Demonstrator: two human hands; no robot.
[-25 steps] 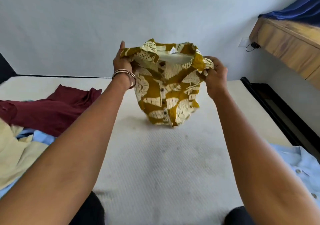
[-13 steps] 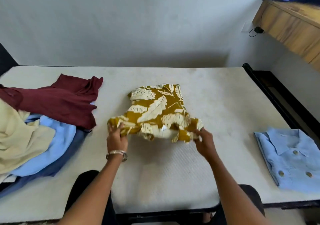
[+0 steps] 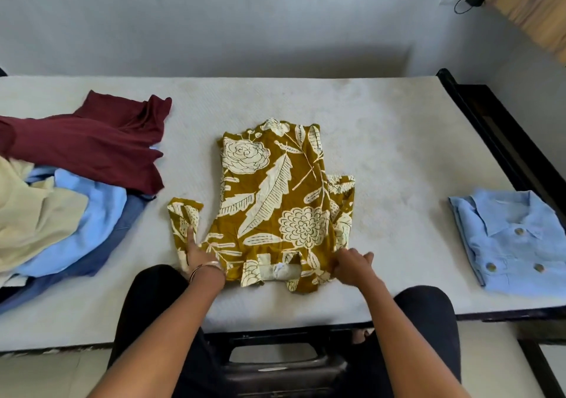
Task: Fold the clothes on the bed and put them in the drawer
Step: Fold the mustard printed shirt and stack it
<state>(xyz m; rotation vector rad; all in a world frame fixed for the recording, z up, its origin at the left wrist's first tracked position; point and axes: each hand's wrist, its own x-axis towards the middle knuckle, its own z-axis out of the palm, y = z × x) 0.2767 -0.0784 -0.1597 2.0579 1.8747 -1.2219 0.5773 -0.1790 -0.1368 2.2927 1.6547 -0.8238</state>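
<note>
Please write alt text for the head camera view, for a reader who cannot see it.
A person's left hand and right hand press a mustard floral shirt flat on a white bed. Unfolded clothes lie left, a folded blue shirt right.

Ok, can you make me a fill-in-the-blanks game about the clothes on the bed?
1. The floral shirt lies spread out with its collar toward the ____.
2. The folded shirt by the bed's right edge is colored ____.
3. On top of the pile lies a ____ garment.
4. The left hand wears a ____ on its wrist.

Missing words: person; blue; maroon; bangle
</note>
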